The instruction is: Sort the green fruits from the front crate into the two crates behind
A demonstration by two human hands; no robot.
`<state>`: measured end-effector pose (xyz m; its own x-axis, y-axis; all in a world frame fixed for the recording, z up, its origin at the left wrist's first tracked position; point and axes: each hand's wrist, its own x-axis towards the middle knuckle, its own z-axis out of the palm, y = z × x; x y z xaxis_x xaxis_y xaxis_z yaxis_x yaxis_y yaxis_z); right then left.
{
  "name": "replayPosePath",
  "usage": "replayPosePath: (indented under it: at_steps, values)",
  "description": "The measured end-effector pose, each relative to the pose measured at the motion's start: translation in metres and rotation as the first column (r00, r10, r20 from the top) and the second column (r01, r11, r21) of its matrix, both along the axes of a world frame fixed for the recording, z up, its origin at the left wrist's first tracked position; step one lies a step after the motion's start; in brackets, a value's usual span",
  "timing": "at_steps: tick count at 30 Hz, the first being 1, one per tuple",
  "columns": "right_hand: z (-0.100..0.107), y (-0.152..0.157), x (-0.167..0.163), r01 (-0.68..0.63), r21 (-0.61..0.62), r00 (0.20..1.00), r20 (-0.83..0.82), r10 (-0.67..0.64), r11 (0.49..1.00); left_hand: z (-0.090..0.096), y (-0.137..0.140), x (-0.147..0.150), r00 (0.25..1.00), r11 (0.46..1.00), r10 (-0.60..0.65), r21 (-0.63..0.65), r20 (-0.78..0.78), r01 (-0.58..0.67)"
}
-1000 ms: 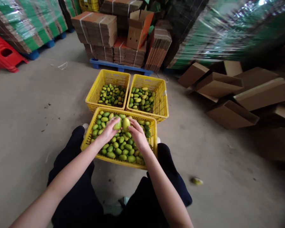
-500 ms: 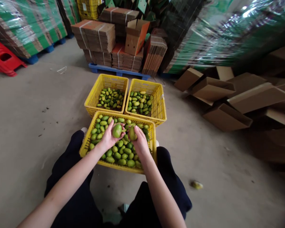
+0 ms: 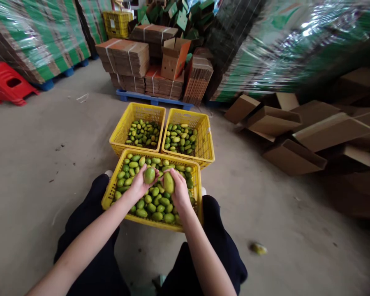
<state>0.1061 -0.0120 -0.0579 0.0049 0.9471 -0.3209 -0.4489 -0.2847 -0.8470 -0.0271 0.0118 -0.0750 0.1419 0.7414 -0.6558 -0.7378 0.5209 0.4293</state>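
Observation:
Cupped around a smooth green mango (image 3: 149, 175), my left hand (image 3: 139, 183) is over the near yellow crate (image 3: 105, 200). My right hand (image 3: 180, 190) grips another mango (image 3: 169, 182), yellower green and held more upright, close beside the first. Beneath both hands, the near crate is filled with green and yellowish mangoes (image 3: 163, 202). Two more yellow crates stand just behind it, the left one (image 3: 119, 128) and the right one (image 3: 208, 144), each with mangoes covering part of its bottom.
Flattened cartons (image 3: 128, 55) lie stacked on a blue pallet (image 3: 154, 100) ahead. Open cardboard boxes (image 3: 274, 121) are piled to the right. A red stool (image 3: 10, 84) stands at left. One mango-like fruit (image 3: 258, 248) lies on the floor at right. Film-wrapped stacks (image 3: 41, 41) line the back.
The mango in my right hand has turned and shows more of its length. Both hands stay close together over the near crate. The view has tilted up slightly.

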Motion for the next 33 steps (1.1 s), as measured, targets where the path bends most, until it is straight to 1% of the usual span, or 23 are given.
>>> replayPosePath:
  at_steps: [2,5,6,8,11,13,16,19,22,24,25,26,27,28,29,30,31,32,33]
  values:
    - [-0.002,0.001,0.000,-0.003,-0.021,1.000,-0.011,0.002,1.000,0.003,0.000,0.000,1.000,0.999,0.023,0.023,-0.005,-0.023]
    - [-0.003,0.003,0.000,-0.011,-0.072,0.998,-0.069,0.006,0.997,0.009,0.000,-0.001,1.000,0.998,-0.008,0.064,-0.010,0.009]
    - [-0.003,0.003,0.000,-0.001,-0.095,0.995,-0.100,-0.008,0.996,0.011,0.000,-0.001,1.000,0.998,-0.020,0.063,-0.005,0.020]
    - [-0.002,0.005,0.002,-0.011,-0.157,0.984,-0.177,-0.017,0.988,0.013,0.001,-0.002,1.000,0.999,-0.004,0.042,0.021,0.003]
    - [0.000,0.007,0.007,-0.120,-0.244,0.944,-0.327,0.035,0.962,0.013,0.002,-0.004,0.993,0.999,0.047,-0.017,0.113,-0.046]
    - [0.000,0.008,0.011,-0.183,-0.254,0.915,-0.397,0.070,0.950,0.011,0.002,-0.005,0.985,0.998,0.056,-0.046,0.161,-0.050]
    - [0.000,0.010,0.014,-0.178,-0.248,0.918,-0.391,0.070,0.952,0.008,0.002,-0.007,0.985,0.999,0.010,-0.046,0.173,-0.002]
    - [-0.003,0.012,0.015,-0.153,-0.245,0.937,-0.344,0.061,0.957,0.005,0.004,-0.006,0.983,0.995,-0.083,-0.033,0.162,0.090]
    - [-0.006,0.013,0.015,-0.162,-0.202,0.950,-0.297,0.098,0.966,0.002,0.005,-0.004,0.974,0.985,-0.173,0.009,0.147,0.174]
    - [-0.009,0.012,0.015,-0.157,-0.146,0.967,-0.223,0.122,0.977,0.001,0.004,-0.003,0.969,0.973,-0.227,0.072,0.102,0.220]
    - [-0.011,0.011,0.015,-0.136,-0.107,0.982,-0.147,0.120,0.985,0.001,0.003,-0.002,0.968,0.964,-0.246,0.113,0.044,0.240]
    - [-0.013,0.010,0.015,-0.108,-0.053,0.994,-0.033,0.106,0.993,0.001,0.002,-0.001,0.968,0.954,-0.248,0.161,-0.047,0.252]
    - [-0.015,0.009,0.015,-0.077,0.023,0.990,0.117,0.073,0.997,0.001,0.000,-0.001,0.962,0.942,-0.220,0.219,-0.164,0.253]
    - [-0.016,0.008,0.015,-0.054,0.123,0.957,0.289,0.017,0.991,0.001,-0.001,-0.001,0.943,0.925,-0.162,0.289,-0.292,0.248]
    - [-0.017,0.006,0.015,-0.056,0.234,0.889,0.455,-0.058,0.971,0.001,-0.003,-0.001,0.908,0.897,-0.082,0.367,-0.410,0.247]
    - [-0.018,0.005,0.014,-0.085,0.335,0.796,0.590,-0.139,0.938,0.000,-0.004,-0.001,0.864,0.860,0.004,0.443,-0.504,0.254]
    - [-0.019,0.004,0.013,-0.128,0.412,0.700,0.682,-0.213,0.902,-0.001,-0.005,-0.001,0.818,0.819,0.081,0.506,-0.570,0.271]
    - [-0.019,0.004,0.012,-0.168,0.464,0.620,0.736,-0.273,0.870,-0.002,-0.006,-0.001,0.775,0.781,0.137,0.548,-0.617,0.298]
    - [-0.020,0.003,0.011,-0.195,0.495,0.562,0.764,-0.318,0.846,-0.004,-0.006,-0.001,0.740,0.751,0.174,0.574,-0.650,0.327]
